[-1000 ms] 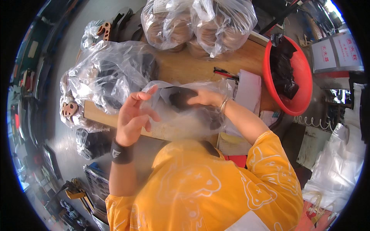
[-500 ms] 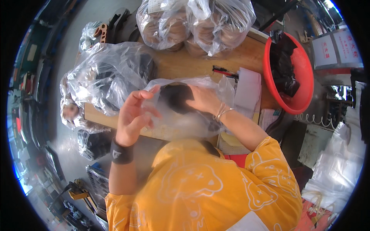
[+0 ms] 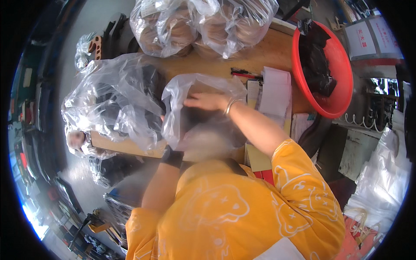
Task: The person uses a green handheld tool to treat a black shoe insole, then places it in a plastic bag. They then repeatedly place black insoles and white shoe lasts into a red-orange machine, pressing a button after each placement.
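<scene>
A clear plastic bag (image 3: pixel 173 93) sits in front of me on the wooden table, its mouth spread. Something dark (image 3: pixel 197 116) lies inside it, too blurred to name. My right hand (image 3: pixel 208 102) reaches in at the mouth from the right, palm down over the dark thing, fingers stretched out and open. A bracelet circles that wrist. My left hand (image 3: pixel 185 142) is at the near left side of the bag, mostly hidden by the cloudy plastic. Only a fingertip shows past the bag's left edge, so its grip cannot be read. A dark band covers the left wrist.
Left of the bag stands a large clear bag of dark items (image 3: pixel 117 95). Bags of brown round pieces (image 3: pixel 164 34) stand at the back. To the right lie papers (image 3: pixel 275 91), pens (image 3: pixel 245 74) and a red basin (image 3: pixel 342 65) holding black plastic.
My left hand has come down from the raised position to the bag's near left side. The bag's mouth stands wider, and my right hand has shifted left over it.
</scene>
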A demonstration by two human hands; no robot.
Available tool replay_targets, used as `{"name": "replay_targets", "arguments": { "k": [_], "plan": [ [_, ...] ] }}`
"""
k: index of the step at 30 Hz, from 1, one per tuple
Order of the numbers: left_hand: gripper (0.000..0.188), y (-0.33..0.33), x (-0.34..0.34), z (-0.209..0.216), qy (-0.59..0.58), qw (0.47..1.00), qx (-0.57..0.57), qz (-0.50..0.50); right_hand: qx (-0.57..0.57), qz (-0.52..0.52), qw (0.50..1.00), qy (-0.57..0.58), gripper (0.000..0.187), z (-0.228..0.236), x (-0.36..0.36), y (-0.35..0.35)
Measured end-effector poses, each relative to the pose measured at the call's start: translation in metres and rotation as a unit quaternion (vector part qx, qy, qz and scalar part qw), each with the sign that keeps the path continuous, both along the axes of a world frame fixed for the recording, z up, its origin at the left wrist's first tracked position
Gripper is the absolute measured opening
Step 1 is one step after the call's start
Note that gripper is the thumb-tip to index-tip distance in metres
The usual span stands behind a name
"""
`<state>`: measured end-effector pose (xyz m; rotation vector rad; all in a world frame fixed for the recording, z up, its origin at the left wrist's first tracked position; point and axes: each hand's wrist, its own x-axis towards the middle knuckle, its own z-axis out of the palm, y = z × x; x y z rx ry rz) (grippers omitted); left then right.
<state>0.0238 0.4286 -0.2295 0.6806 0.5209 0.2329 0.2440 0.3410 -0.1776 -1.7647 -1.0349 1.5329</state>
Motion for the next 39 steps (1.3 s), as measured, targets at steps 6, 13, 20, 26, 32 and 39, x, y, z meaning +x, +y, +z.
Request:
{"name": "replay_targets", "arguments": {
  "k": [6, 13, 20, 26, 32, 39],
  "plan": [
    [0.072, 0.001, 0.012, 0.029, 0.144, 0.970, -0.171, 0.097, -0.006, 0.037, 0.995, -0.093, 0.107, 0.005, -0.015, 0.003],
    [0.064, -0.007, -0.041, 0.159, 0.215, 0.968, 0.075, 0.102, -0.077, 0.129, 0.963, -0.223, 0.080, 0.113, 0.004, -0.085],
    [0.052, 0.023, 0.061, 0.211, 0.102, 0.727, 0.656, -0.173, -0.142, 0.213, 0.774, -0.578, 0.016, 0.188, -0.048, -0.140],
    [0.023, 0.071, 0.034, 0.276, 0.016, 0.826, 0.496, -0.269, -0.046, 0.196, 0.764, -0.614, 0.007, 0.260, -0.088, -0.175],
    [0.017, 0.046, 0.006, 0.292, 0.034, 0.647, 0.740, -0.182, 0.128, 0.036, 0.793, -0.594, 0.010, 0.279, -0.106, -0.176],
    [0.030, 0.053, 0.008, 0.260, -0.104, 0.897, 0.416, -0.109, 0.169, -0.071, 0.852, -0.490, 0.010, 0.293, -0.087, -0.172]
  ]
}}
